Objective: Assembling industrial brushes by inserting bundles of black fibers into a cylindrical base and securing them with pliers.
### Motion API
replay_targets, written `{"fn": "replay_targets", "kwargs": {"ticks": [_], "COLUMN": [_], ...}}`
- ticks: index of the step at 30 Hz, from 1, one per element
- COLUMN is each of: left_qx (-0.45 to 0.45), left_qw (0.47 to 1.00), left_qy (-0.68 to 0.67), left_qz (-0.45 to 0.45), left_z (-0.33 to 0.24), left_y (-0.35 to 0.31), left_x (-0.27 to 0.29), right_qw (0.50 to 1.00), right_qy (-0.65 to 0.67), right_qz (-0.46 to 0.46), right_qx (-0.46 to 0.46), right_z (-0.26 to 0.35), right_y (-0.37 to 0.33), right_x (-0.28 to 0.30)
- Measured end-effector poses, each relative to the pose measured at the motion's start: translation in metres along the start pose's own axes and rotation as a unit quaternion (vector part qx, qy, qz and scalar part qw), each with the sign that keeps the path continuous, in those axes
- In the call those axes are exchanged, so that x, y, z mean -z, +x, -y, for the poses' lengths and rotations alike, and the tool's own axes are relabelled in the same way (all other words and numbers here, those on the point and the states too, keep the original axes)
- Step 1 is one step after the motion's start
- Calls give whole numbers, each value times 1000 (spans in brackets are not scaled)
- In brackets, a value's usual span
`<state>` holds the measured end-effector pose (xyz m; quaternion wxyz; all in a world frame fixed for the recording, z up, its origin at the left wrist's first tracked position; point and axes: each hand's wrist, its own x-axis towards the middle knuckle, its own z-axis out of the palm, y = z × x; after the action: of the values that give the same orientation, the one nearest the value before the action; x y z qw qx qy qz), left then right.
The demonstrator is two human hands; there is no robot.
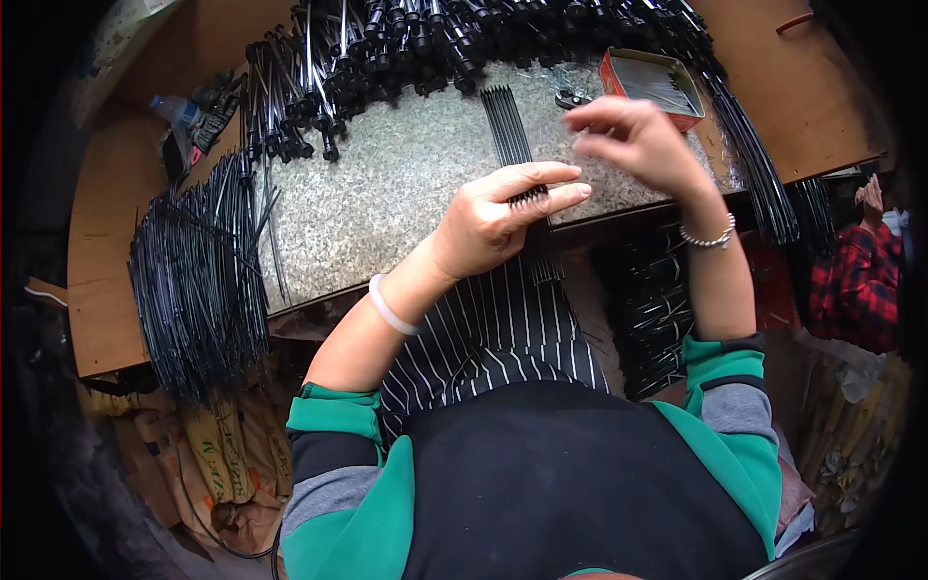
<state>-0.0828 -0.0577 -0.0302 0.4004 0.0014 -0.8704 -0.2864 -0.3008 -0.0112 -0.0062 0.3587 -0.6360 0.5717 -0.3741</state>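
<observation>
A flat row of thin black rods (507, 121) lies side by side on the speckled stone slab (367, 208). Across its middle is my left hand (498, 208), its fingers and thumb closed over the rods. Part of the row shows between two fingers, and its near end hangs past the slab's front edge. My right hand (638, 145) is raised beside it, somewhat blurred, with thumb and forefinger curled toward each other. Whatever may be between those fingertips is too small to make out. Behind that hand sits a red open box (659, 79) of thin pale pieces.
Many black-capped rods (406, 39) are heaped along the slab's far side. Bundles of dark rods (198, 271) hang over the left edge, others (754, 155) at the right. A small dark tool (570, 99) lies near the box. A person in a plaid sleeve (855, 280) is at far right.
</observation>
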Motion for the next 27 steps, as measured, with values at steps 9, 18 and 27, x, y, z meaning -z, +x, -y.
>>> {"fn": "replay_targets", "kwargs": {"ticks": [9, 18, 27], "left_qx": [2, 5, 13], "left_qw": [999, 999, 998], "left_qy": [-32, -32, -45], "left_qz": [-2, -24, -32], "left_z": [5, 10, 6], "left_y": [5, 1, 3], "left_x": [-8, -17, -18], "right_qw": [888, 958, 914], "right_qy": [-448, -150, -243], "right_qz": [-105, -215, -152], "right_qx": [-5, 114, 287], "right_z": [-57, 19, 31], "right_y": [25, -33, -66], "right_x": [93, 23, -17]}}
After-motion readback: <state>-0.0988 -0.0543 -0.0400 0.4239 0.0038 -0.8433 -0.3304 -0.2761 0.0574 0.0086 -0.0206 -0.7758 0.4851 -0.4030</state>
